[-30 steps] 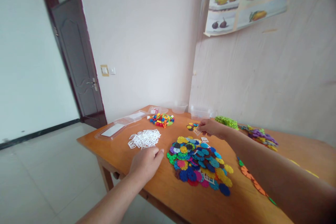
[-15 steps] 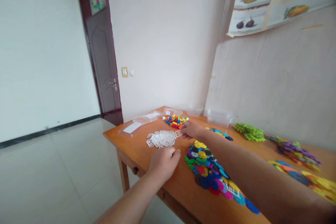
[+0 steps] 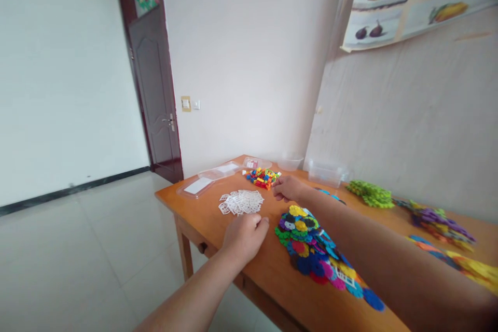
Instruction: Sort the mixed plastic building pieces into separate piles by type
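Note:
My left hand (image 3: pixel 247 236) is closed in a fist at the table's front edge, just in front of a pile of white plastic lattice pieces (image 3: pixel 241 202); nothing sticks out of it. My right hand (image 3: pixel 288 188) reaches across with its fingers curled in, and no piece shows between them. Its fingertips are beside a heap of small coloured building blocks (image 3: pixel 261 178). Under my right forearm and nearer to me spreads a mound of colourful flower-shaped discs (image 3: pixel 307 249), with a white lattice piece (image 3: pixel 344 275) lying on it.
Clear plastic lids (image 3: pixel 197 185) lie at the table's left end. Along the wall stand a clear bowl (image 3: pixel 290 161) and a clear box (image 3: pixel 324 173). Green pieces (image 3: pixel 369 193), purple mixed pieces (image 3: pixel 443 223) and yellow discs (image 3: pixel 474 270) lie at the right.
The white lattice piece held in my right hand has been let go at the pile. My right hand has drawn slightly right and up from the pile. My left fist stays put.

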Demonstrator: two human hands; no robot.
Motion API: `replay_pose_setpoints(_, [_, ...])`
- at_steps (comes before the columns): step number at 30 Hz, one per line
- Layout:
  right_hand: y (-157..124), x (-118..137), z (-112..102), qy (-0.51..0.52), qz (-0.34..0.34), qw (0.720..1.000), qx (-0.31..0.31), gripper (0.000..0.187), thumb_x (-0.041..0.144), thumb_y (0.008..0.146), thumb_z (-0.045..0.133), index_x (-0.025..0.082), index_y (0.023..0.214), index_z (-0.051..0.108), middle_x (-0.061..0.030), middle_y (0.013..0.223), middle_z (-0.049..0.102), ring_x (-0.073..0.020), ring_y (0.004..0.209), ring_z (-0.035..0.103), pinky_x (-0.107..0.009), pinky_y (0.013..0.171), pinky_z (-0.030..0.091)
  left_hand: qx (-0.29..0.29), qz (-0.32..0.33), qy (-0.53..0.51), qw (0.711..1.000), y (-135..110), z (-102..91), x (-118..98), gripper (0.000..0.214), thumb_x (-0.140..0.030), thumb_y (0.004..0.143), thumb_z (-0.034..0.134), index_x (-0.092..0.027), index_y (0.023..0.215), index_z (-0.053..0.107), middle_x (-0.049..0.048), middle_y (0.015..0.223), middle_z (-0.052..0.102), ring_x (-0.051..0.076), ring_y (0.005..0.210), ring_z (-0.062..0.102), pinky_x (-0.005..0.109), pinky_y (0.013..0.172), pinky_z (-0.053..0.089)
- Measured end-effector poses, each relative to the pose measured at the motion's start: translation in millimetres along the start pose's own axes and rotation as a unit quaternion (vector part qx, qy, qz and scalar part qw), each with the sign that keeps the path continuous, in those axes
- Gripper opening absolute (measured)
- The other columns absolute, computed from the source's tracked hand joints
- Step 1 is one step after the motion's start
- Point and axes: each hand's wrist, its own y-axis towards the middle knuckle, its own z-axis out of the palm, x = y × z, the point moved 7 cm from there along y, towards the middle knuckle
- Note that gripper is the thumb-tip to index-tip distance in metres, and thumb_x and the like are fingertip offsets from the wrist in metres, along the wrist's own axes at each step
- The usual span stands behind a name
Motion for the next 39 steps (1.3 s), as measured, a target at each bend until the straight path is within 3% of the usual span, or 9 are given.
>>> replay_pose_setpoints(8, [-24, -63, -90, -0.118, 0.048, 0.992, -0.024, 0.011, 0.011, 0.067, 0.068, 0.016, 0.076, 0.063, 0.0042, 0.049, 0.054, -0.0085, 0.046, 0.05, -0.018, 0.041, 0.028, 0.011, -0.004, -0.005, 1.0, 4, 4.8, 5, 0.049, -0.053, 0.092, 0.036, -0.018, 0.058, 0.042, -0.0021, 0.054, 0.039, 0.011, 0.056, 0.036, 0.028, 0.056, 0.013])
replay_pose_setpoints(14, [-44, -108, -127, -0.173, 0.095, 0.98, -0.001, 0.014, 0.016, 0.065, 0.071, 0.016, 0.077, 0.065, 0.0035, 0.052, 0.055, -0.0073, 0.045, 0.046, -0.017, 0.041, 0.026, 0.001, 0.012, -0.011, 1.0, 4, 1.9, 3, 0.048, -0.052, 0.092, 0.036, -0.017, 0.058, 0.036, -0.0026, 0.054, 0.036, 0.01, 0.056, 0.036, 0.028, 0.055, 0.013])
replay_pose_setpoints(18, [-49, -123, -133, -0.19, 0.1, 0.976, 0.031, 0.019, 0.027, 0.066, 0.074, 0.016, 0.079, 0.067, 0.0027, 0.055, 0.057, -0.0071, 0.046, 0.045, -0.017, 0.041, 0.026, 0.012, -0.002, -0.006, 1.0, 5, 2.8, 4, 0.047, -0.05, 0.091, 0.037, -0.017, 0.057, 0.035, -0.003, 0.053, 0.033, 0.01, 0.054, 0.036, 0.028, 0.054, 0.013])
replay_pose_setpoints(23, [-44, -135, -133, -0.203, 0.107, 0.973, 0.041, 0.024, 0.025, 0.064, 0.075, 0.016, 0.085, 0.067, 0.0039, 0.052, 0.055, -0.0072, 0.045, 0.045, -0.017, 0.041, 0.028, 0.012, -0.003, -0.008, 1.0, 6, 3.0, 4, 0.046, -0.05, 0.091, 0.037, -0.018, 0.058, 0.036, -0.0032, 0.053, 0.033, 0.01, 0.055, 0.036, 0.027, 0.054, 0.014])
replay_pose_setpoints(28, [-40, -140, -132, -0.196, 0.111, 0.973, 0.043, 0.012, 0.02, 0.063, 0.073, 0.015, 0.07, 0.065, 0.0046, 0.047, 0.051, -0.0062, 0.042, 0.041, -0.018, 0.04, 0.026, 0.019, -0.014, -0.006, 1.0, 5, 2.2, 4, 0.047, -0.05, 0.091, 0.037, -0.018, 0.057, 0.036, -0.0033, 0.052, 0.033, 0.01, 0.054, 0.035, 0.028, 0.054, 0.014])
replay_pose_setpoints(34, [-40, -137, -130, -0.163, 0.091, 0.982, 0.026, 0.016, 0.017, 0.061, 0.072, 0.014, 0.056, 0.056, 0.0032, 0.046, 0.052, -0.0066, 0.042, 0.042, -0.018, 0.039, 0.028, 0.012, -0.014, -0.009, 1.0, 5, 2.1, 4, 0.047, -0.049, 0.09, 0.038, -0.017, 0.057, 0.036, -0.003, 0.053, 0.033, 0.01, 0.055, 0.035, 0.029, 0.054, 0.012])
replay_pose_setpoints(39, [-39, -119, -133, -0.121, 0.067, 0.99, -0.03, 0.013, 0.015, 0.067, 0.069, 0.015, 0.064, 0.057, 0.0037, 0.046, 0.053, -0.0068, 0.042, 0.044, -0.018, 0.04, 0.032, 0.005, -0.013, -0.012, 1.0, 5, 4.5, 6, 0.048, -0.052, 0.09, 0.038, -0.017, 0.057, 0.036, -0.0029, 0.053, 0.035, 0.01, 0.055, 0.035, 0.029, 0.054, 0.011])
